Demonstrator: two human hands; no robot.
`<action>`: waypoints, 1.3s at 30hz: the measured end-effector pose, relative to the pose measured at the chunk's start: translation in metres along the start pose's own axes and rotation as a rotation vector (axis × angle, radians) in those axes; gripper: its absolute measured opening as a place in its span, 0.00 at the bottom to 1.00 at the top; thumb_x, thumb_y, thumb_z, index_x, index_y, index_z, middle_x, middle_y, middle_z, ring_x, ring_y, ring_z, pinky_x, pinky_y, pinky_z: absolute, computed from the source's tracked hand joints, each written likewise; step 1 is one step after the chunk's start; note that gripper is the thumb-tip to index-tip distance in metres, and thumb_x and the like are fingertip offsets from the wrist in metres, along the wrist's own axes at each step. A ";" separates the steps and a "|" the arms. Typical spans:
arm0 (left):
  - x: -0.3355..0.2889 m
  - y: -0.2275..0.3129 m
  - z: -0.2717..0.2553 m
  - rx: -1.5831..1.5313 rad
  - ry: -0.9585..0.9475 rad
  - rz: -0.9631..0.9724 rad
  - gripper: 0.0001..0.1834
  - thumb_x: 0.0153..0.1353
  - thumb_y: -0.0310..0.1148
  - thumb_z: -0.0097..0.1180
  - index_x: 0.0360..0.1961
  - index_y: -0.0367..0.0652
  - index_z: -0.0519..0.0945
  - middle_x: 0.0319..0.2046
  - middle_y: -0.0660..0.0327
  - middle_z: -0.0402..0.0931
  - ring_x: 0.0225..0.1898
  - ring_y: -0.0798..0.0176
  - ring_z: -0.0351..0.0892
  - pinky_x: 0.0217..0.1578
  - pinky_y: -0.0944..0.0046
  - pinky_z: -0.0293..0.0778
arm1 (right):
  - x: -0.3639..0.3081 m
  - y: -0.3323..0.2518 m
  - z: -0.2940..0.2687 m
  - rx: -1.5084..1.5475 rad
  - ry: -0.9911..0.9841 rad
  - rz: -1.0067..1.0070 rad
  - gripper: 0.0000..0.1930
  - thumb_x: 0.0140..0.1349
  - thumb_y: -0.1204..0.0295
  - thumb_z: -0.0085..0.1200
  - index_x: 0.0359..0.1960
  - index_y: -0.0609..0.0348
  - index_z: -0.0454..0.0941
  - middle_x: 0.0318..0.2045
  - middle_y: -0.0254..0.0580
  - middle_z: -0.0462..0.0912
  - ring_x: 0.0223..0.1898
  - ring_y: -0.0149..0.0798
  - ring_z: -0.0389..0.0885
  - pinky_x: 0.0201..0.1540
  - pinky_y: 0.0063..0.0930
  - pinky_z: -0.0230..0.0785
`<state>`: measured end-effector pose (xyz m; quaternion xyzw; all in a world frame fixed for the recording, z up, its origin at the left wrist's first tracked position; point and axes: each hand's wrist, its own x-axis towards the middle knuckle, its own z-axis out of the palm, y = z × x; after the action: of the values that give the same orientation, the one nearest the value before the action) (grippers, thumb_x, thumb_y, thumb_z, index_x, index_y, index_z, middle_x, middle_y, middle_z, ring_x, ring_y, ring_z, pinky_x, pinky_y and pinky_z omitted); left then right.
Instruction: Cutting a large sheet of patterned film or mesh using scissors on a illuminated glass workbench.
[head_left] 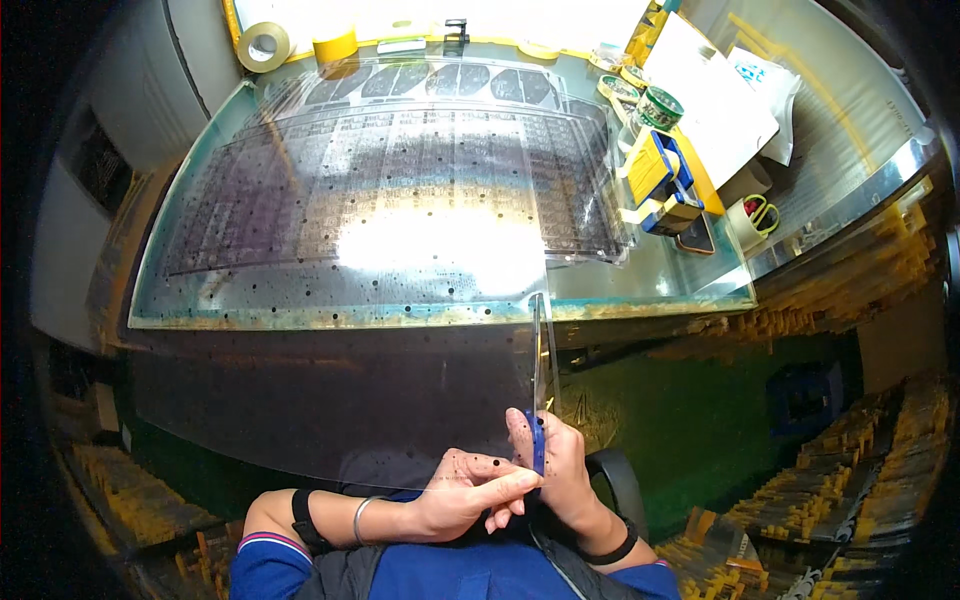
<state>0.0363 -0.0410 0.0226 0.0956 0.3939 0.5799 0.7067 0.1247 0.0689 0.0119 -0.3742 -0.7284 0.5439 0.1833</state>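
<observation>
A large see-through film sheet (330, 400) with scattered dark dots lies partly on the glass-topped table and hangs over its front edge toward me. My left hand (465, 495) pinches the sheet's near right corner between thumb and fingers. Just right of it, my right hand (560, 465) is closed around the blue handles of a pair of scissors (538, 435). The blades point away from me, along the sheet's right edge, with the tips close to the table's front edge. A narrow strip of film shows right of the blades.
More printed films (400, 170) lie on the glass table (650, 308) under a bright glare. At the right are a blue and yellow tape dispenser (655, 170), a green tape roll (660, 107), a phone (696, 237) and white paper (710, 90). A beige tape roll (264, 47) stands back left.
</observation>
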 end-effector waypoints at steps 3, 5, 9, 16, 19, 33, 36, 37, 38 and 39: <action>-0.001 0.001 0.001 -0.016 -0.019 0.012 0.09 0.57 0.32 0.52 0.33 0.37 0.78 0.19 0.63 0.74 0.15 0.76 0.70 0.14 0.78 0.65 | -0.001 -0.006 -0.001 0.022 -0.006 0.021 0.18 0.56 0.62 0.52 0.15 0.62 0.68 0.09 0.35 0.65 0.13 0.24 0.59 0.14 0.23 0.54; -0.002 0.002 0.001 -0.023 -0.031 0.012 0.09 0.57 0.32 0.52 0.33 0.37 0.78 0.19 0.63 0.74 0.15 0.76 0.70 0.14 0.78 0.65 | -0.001 -0.004 -0.003 0.052 -0.047 0.072 0.17 0.56 0.61 0.52 0.17 0.62 0.70 0.10 0.33 0.67 0.14 0.23 0.63 0.16 0.21 0.56; -0.003 0.005 0.003 -0.045 -0.055 0.001 0.10 0.58 0.32 0.50 0.35 0.36 0.78 0.18 0.63 0.73 0.14 0.76 0.69 0.13 0.78 0.64 | -0.002 0.001 -0.002 0.191 -0.110 0.122 0.15 0.56 0.61 0.52 0.22 0.62 0.72 0.13 0.32 0.70 0.16 0.22 0.67 0.18 0.17 0.59; -0.005 0.005 0.004 -0.050 -0.068 0.001 0.10 0.58 0.32 0.50 0.35 0.36 0.77 0.19 0.63 0.73 0.14 0.76 0.69 0.13 0.78 0.64 | -0.004 -0.006 0.000 0.235 -0.085 0.084 0.16 0.58 0.63 0.51 0.18 0.60 0.69 0.10 0.27 0.64 0.15 0.20 0.59 0.15 0.18 0.52; -0.005 0.004 0.005 -0.063 -0.082 0.000 0.10 0.58 0.32 0.50 0.35 0.36 0.77 0.19 0.63 0.73 0.14 0.76 0.69 0.13 0.78 0.64 | -0.004 -0.008 0.000 0.235 -0.091 0.109 0.15 0.58 0.63 0.51 0.19 0.61 0.70 0.10 0.27 0.65 0.15 0.20 0.60 0.15 0.18 0.53; -0.004 0.004 0.009 -0.071 -0.048 -0.004 0.10 0.59 0.31 0.48 0.32 0.35 0.77 0.17 0.61 0.73 0.12 0.74 0.68 0.09 0.76 0.60 | -0.002 0.005 0.006 0.090 -0.019 -0.042 0.14 0.57 0.66 0.51 0.19 0.63 0.68 0.12 0.42 0.70 0.14 0.30 0.66 0.17 0.26 0.60; -0.005 0.005 0.010 -0.080 -0.061 -0.003 0.10 0.58 0.32 0.49 0.32 0.35 0.78 0.17 0.60 0.73 0.12 0.74 0.68 0.09 0.76 0.60 | -0.002 0.009 0.008 0.058 -0.006 -0.209 0.15 0.57 0.65 0.51 0.19 0.63 0.68 0.12 0.42 0.70 0.14 0.32 0.67 0.17 0.27 0.60; -0.005 0.006 0.010 -0.078 -0.061 -0.002 0.10 0.58 0.32 0.49 0.32 0.35 0.78 0.17 0.60 0.73 0.12 0.74 0.68 0.09 0.76 0.60 | -0.002 0.009 0.008 0.059 -0.005 -0.210 0.15 0.57 0.65 0.51 0.19 0.63 0.68 0.12 0.42 0.70 0.14 0.32 0.67 0.17 0.27 0.60; -0.005 0.006 0.011 -0.066 -0.061 0.002 0.10 0.58 0.32 0.49 0.32 0.35 0.78 0.17 0.60 0.73 0.12 0.73 0.68 0.09 0.76 0.60 | -0.003 0.008 0.008 0.048 -0.003 -0.218 0.15 0.57 0.65 0.50 0.19 0.63 0.69 0.12 0.42 0.70 0.14 0.31 0.68 0.17 0.27 0.60; -0.005 0.007 0.011 -0.055 -0.062 0.006 0.10 0.58 0.32 0.49 0.32 0.35 0.78 0.17 0.60 0.73 0.12 0.73 0.68 0.08 0.76 0.60 | -0.003 0.007 0.008 0.036 0.000 -0.225 0.16 0.57 0.64 0.50 0.19 0.64 0.69 0.12 0.42 0.70 0.14 0.31 0.68 0.17 0.27 0.60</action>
<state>0.0382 -0.0401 0.0363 0.0952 0.3556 0.5893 0.7192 0.1236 0.0623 0.0027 -0.2869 -0.7560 0.5328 0.2496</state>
